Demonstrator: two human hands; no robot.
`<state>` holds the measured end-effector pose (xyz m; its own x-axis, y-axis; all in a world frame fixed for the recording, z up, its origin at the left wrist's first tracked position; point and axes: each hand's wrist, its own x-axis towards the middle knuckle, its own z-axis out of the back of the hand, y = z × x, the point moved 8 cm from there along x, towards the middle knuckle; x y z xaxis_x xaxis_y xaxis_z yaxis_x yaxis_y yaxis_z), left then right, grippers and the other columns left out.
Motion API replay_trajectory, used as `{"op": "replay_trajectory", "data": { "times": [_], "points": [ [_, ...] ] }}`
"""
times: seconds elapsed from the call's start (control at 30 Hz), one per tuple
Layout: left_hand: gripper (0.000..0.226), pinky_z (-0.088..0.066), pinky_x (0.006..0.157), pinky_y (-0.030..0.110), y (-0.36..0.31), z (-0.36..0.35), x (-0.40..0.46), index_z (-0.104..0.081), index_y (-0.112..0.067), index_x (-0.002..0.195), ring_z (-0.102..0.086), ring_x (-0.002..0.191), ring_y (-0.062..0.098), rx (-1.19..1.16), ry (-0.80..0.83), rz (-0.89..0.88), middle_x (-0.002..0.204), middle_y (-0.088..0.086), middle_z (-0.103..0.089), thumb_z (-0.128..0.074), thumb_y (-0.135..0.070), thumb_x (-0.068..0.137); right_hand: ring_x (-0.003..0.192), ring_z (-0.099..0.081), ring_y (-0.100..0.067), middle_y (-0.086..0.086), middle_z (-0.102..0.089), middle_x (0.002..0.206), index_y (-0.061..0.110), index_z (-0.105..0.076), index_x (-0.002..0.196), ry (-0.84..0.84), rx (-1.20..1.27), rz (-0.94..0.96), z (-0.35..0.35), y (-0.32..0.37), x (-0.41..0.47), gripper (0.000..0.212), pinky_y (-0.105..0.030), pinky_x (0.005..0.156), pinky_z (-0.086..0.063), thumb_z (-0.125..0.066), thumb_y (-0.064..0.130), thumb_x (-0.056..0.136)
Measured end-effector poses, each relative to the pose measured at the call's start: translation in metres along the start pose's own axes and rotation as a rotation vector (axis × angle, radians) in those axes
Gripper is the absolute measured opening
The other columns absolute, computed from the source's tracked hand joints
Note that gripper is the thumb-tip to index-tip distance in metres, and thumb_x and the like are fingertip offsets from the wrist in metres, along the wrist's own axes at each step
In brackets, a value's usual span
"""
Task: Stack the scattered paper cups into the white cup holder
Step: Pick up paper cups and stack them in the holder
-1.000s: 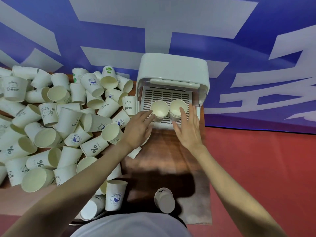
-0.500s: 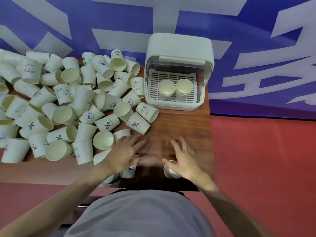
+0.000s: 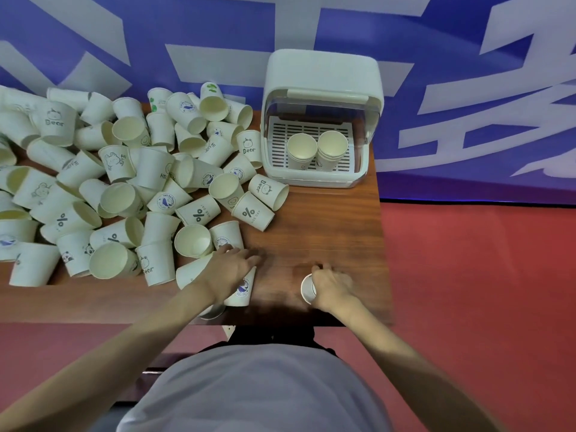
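White paper is nearly all there is on the wooden surface [image 3: 327, 219]: a heap of scattered paper cups [image 3: 131, 188] covers its left part, most lying on their sides, some mouth up. At the far right corner stands the white cup holder [image 3: 324, 79], its clear lid raised, with 2 short stacks of cups [image 3: 316, 149] mouth up, side by side on the slatted tray.

The step in hand looks like picking up the next 2 cups, 1 per hand, from the near edge. The left hand [image 3: 229, 271] lies over a cup with a blue round logo [image 3: 243, 289], which lies on its side at the near fringe of the heap; fingers are spread across it and its grip is loose, not plainly closed round the cup. The right hand [image 3: 332, 286] has its fingers curled round a lone cup [image 3: 307, 288] that lies on its side apart from the heap, base towards the left.

The next move calls for each hand to close firmly, lift, and turn its cup mouth up before carrying it to the holder. Each cup must then be lined up over 1 of the 2 stacks and pressed in straight, since a tilted cup would likely jam on the rim. The raised lid leaves a low opening, so I judge the approach should come from the front.
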<state>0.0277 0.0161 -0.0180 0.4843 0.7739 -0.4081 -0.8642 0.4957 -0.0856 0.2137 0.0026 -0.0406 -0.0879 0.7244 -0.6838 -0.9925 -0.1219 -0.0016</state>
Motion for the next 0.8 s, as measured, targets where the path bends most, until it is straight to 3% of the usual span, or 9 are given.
{"op": "replay_trajectory", "data": {
  "times": [0.1, 0.23, 0.33, 0.4, 0.5, 0.67, 0.73, 0.8],
  "points": [
    [0.057, -0.03, 0.098, 0.034, 0.002, -0.001, 0.004, -0.042, -0.024, 0.136, -0.051, 0.113, 0.022, -0.017, 0.027, 0.003, 0.125, 0.0, -0.054, -0.064, -0.019, 0.083, 0.116, -0.053, -0.028, -0.006, -0.044, 0.132, 0.012, -0.046, 0.13, -0.113, 0.127, -0.015, 0.02, -0.007, -0.001, 0.061, -0.033, 0.088, -0.045, -0.071, 0.032, 0.078],
    [0.05, -0.035, 0.091, 0.033, 0.003, 0.002, 0.005, -0.048, -0.024, 0.13, -0.053, 0.109, 0.022, -0.095, 0.034, 0.022, 0.117, 0.0, -0.055, -0.062, -0.013, 0.082, 0.103, -0.058, -0.029, -0.004, -0.041, 0.126, 0.012, -0.043, 0.132, -0.336, 0.481, -0.025, 0.04, -0.023, -0.005, 0.067, -0.036, 0.077, -0.048, -0.07, 0.042, 0.079],
    [0.051, -0.045, 0.078, 0.033, 0.001, 0.006, 0.004, -0.053, -0.022, 0.125, -0.056, 0.104, 0.023, -0.259, 0.012, 0.037, 0.114, 0.0, -0.057, -0.056, 0.0, 0.079, 0.11, -0.051, -0.028, -0.007, -0.044, 0.123, 0.009, -0.045, 0.132, -0.432, 0.534, 0.001, 0.037, -0.033, -0.002, 0.067, -0.036, 0.086, -0.045, -0.069, 0.044, 0.08],
    [0.05, -0.046, 0.074, 0.03, -0.001, 0.007, 0.003, -0.054, -0.024, 0.122, -0.058, 0.104, 0.017, -0.358, -0.001, 0.038, 0.114, -0.005, -0.057, -0.054, 0.003, 0.08, 0.115, -0.047, -0.028, -0.009, -0.047, 0.124, 0.007, -0.044, 0.134, -0.444, 0.519, -0.011, 0.031, -0.038, 0.002, 0.067, -0.037, 0.095, -0.04, -0.065, 0.045, 0.083],
    [0.045, -0.047, 0.078, 0.027, -0.005, 0.011, 0.005, -0.055, -0.022, 0.122, -0.059, 0.104, 0.013, -0.454, 0.003, 0.031, 0.117, -0.006, -0.059, -0.054, 0.002, 0.083, 0.116, -0.047, -0.028, -0.009, -0.049, 0.128, 0.01, -0.036, 0.139, -0.424, 0.487, -0.07, 0.022, -0.047, 0.005, 0.069, -0.039, 0.096, -0.036, -0.06, 0.046, 0.085],
    [0.039, -0.048, 0.086, 0.029, -0.015, 0.02, 0.008, -0.058, -0.018, 0.12, -0.059, 0.101, 0.017, -0.529, -0.012, -0.02, 0.111, -0.001, -0.063, -0.055, -0.001, 0.084, 0.121, -0.045, -0.029, -0.012, -0.043, 0.134, 0.014, -0.011, 0.149, -0.317, 0.358, -0.099, 0.015, -0.049, 0.012, 0.089, -0.039, 0.102, -0.032, -0.064, 0.037, 0.082],
    [0.037, -0.046, 0.082, 0.026, -0.015, 0.024, 0.008, -0.058, -0.016, 0.118, -0.06, 0.098, 0.018, -0.529, -0.025, -0.028, 0.109, 0.0, -0.064, -0.056, -0.002, 0.084, 0.124, -0.042, -0.032, -0.014, -0.036, 0.138, 0.022, -0.005, 0.151, -0.33, 0.381, -0.037, 0.02, -0.046, 0.014, 0.094, -0.041, 0.105, -0.033, -0.068, 0.029, 0.081],
    [0.031, -0.048, 0.082, 0.029, -0.016, 0.035, 0.01, -0.062, -0.014, 0.112, -0.062, 0.097, 0.021, -0.536, -0.092, -0.042, 0.107, 0.001, -0.066, -0.058, -0.003, 0.083, 0.129, -0.037, -0.033, -0.015, -0.026, 0.145, 0.028, -0.013, 0.15, -0.351, 0.388, 0.076, 0.028, -0.038, 0.015, 0.087, -0.044, 0.107, -0.034, -0.068, 0.02, 0.082]
  ]
}}
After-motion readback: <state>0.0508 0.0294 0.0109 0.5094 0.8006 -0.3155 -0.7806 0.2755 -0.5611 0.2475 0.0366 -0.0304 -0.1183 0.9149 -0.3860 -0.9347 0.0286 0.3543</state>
